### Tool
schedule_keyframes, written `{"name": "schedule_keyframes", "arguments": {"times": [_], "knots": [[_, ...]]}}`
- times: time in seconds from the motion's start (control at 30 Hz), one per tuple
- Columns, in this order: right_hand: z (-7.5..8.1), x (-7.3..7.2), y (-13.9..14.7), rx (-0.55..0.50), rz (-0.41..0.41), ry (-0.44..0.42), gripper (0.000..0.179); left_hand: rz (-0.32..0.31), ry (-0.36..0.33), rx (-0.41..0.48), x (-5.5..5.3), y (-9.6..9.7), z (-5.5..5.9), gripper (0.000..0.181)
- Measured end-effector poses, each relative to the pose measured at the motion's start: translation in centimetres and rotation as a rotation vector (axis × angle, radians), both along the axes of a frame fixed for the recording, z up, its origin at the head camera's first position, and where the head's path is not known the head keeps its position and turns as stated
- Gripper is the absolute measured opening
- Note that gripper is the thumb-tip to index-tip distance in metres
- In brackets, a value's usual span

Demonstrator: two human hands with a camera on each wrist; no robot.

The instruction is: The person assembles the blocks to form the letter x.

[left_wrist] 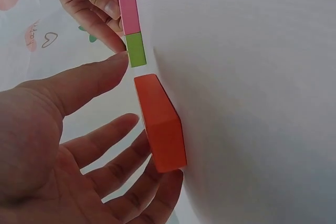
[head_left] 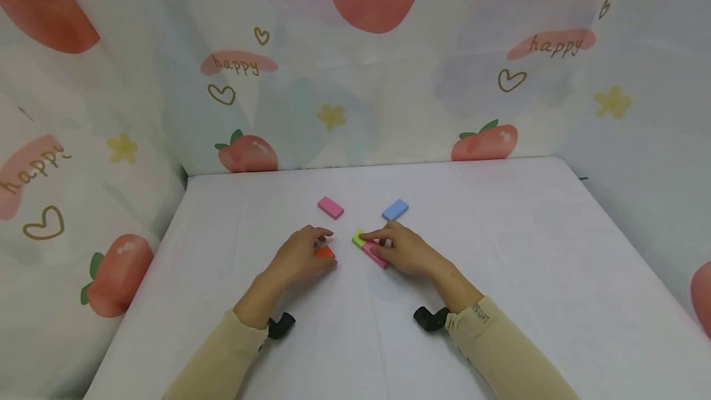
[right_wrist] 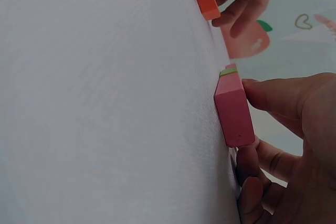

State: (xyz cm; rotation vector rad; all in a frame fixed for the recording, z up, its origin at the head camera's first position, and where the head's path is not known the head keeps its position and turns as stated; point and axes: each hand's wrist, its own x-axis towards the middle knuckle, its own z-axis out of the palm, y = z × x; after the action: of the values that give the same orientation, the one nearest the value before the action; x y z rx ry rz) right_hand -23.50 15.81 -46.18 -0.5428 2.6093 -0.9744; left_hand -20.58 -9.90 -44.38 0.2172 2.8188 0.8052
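Observation:
An orange block (left_wrist: pixel 163 124) lies on the white table beside my left hand (head_left: pixel 302 255). In the left wrist view its thumb stands apart from the block, while the fingers curve loosely along the block's side and end. Over a pink block (head_left: pixel 375 254), my right hand (head_left: pixel 408 252) pinches with thumb and fingers. A green block (left_wrist: pixel 136 50) sits end to end against that pink one, and a right fingertip reaches its side. Farther back lie another pink block (head_left: pixel 331 207) on the left and a blue block (head_left: pixel 395 209) on the right.
The table (head_left: pixel 500 221) is covered in a smooth white cloth. A patterned curtain (head_left: pixel 389 97) with fruit prints rises behind its back edge and along both sides. Black wrist pieces (head_left: pixel 281 326) stick out at both sleeve cuffs.

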Motion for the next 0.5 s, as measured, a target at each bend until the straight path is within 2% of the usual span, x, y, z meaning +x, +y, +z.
{"name": "schedule_keyframes", "arguments": {"times": [0.33, 0.5], "knots": [[0.1, 0.2, 0.1, -0.014, 0.006, 0.008, 0.033, 0.069, -0.054, -0.015, 0.9, -0.6, -0.1, 0.052], [0.0, 0.3, 0.0, -0.002, 0.003, 0.015, 0.033, 0.074, -0.034, -0.018, 1.3, -0.9, -0.2, 0.047]]}}
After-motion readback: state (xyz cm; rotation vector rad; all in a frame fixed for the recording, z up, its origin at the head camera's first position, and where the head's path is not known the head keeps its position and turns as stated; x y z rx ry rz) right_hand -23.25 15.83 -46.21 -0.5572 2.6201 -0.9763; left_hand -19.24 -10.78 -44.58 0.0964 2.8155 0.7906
